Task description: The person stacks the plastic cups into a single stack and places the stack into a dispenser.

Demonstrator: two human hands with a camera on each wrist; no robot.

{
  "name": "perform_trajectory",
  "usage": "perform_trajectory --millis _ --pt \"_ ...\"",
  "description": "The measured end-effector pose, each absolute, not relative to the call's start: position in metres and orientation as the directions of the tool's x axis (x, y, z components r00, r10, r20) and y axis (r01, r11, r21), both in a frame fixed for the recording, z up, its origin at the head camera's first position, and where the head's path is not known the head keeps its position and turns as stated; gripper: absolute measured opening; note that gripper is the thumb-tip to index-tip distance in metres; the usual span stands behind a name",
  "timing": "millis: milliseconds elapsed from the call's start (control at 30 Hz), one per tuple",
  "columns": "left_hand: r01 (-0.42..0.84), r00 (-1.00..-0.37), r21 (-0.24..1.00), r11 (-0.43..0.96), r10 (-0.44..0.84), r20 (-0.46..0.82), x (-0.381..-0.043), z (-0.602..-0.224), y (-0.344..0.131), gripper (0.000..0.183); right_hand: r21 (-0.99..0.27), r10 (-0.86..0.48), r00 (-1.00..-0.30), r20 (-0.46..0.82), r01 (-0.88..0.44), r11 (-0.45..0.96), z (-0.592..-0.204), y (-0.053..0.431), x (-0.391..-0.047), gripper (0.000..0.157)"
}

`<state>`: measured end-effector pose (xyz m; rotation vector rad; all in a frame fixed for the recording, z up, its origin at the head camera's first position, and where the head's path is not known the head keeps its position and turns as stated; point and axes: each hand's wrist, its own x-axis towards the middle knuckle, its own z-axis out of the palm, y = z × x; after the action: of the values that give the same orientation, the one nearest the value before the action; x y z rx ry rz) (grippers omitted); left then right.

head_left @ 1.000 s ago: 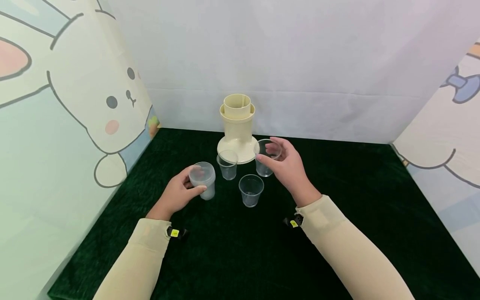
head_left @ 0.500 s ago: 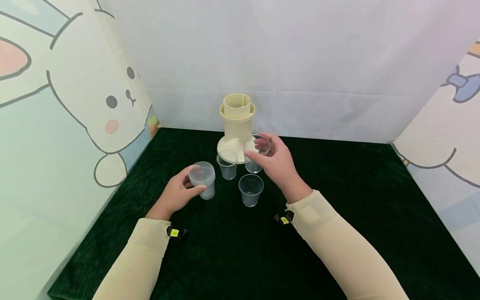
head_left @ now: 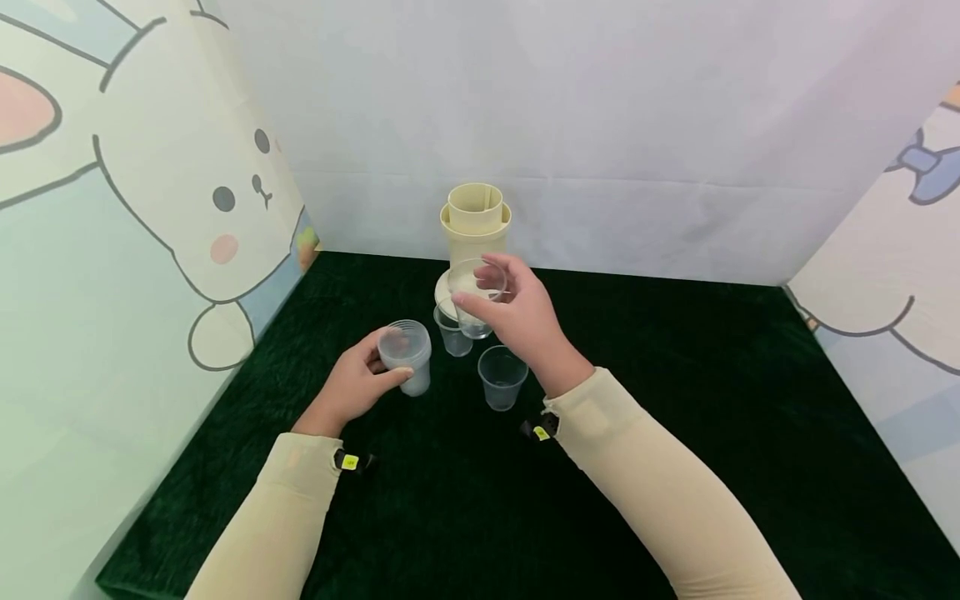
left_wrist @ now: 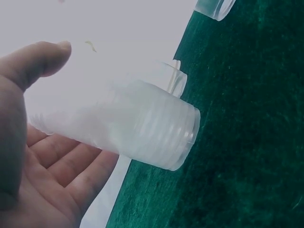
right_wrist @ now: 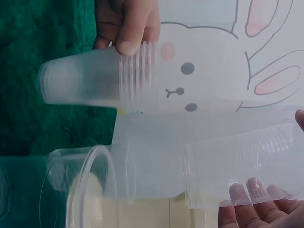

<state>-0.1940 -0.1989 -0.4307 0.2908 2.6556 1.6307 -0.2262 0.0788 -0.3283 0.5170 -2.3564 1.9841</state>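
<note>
My left hand [head_left: 351, 390] grips a stack of nested clear plastic cups [head_left: 406, 354]; their layered rims show in the right wrist view, and their bottoms point away in the left wrist view. My right hand [head_left: 519, 321] holds a single clear plastic cup [head_left: 467, 282] by its side, thumb at the front and fingers behind. That cup overlaps a standing clear cup [head_left: 452, 340] in the head view. Another clear cup [head_left: 502, 379] stands upright just below my right hand, nearer to me.
Behind the cups stands a cream plastic piece [head_left: 477, 221], an upright tube with a smaller tube inside it and a wide round base. Dark green cloth [head_left: 660, 400] covers the table. A white sheet [head_left: 637, 150] closes the back, and cartoon-printed sheets [head_left: 172, 275] hang at the sides.
My right hand has carried its cup leftward and slightly up, from right of the cream piece to over the standing left cup. My left hand has kept its place with the stack.
</note>
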Motion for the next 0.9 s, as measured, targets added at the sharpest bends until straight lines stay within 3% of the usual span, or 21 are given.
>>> perform_trajectory --millis 900 --pt "0.163 -0.978 0.891 0.424 0.191 0.088 -0.193 -0.430 -0.200 0.067 -0.970 -0.339 -0.921 0.192 -0.231 0.080 -0.327 0.032 -0.212 0.069"
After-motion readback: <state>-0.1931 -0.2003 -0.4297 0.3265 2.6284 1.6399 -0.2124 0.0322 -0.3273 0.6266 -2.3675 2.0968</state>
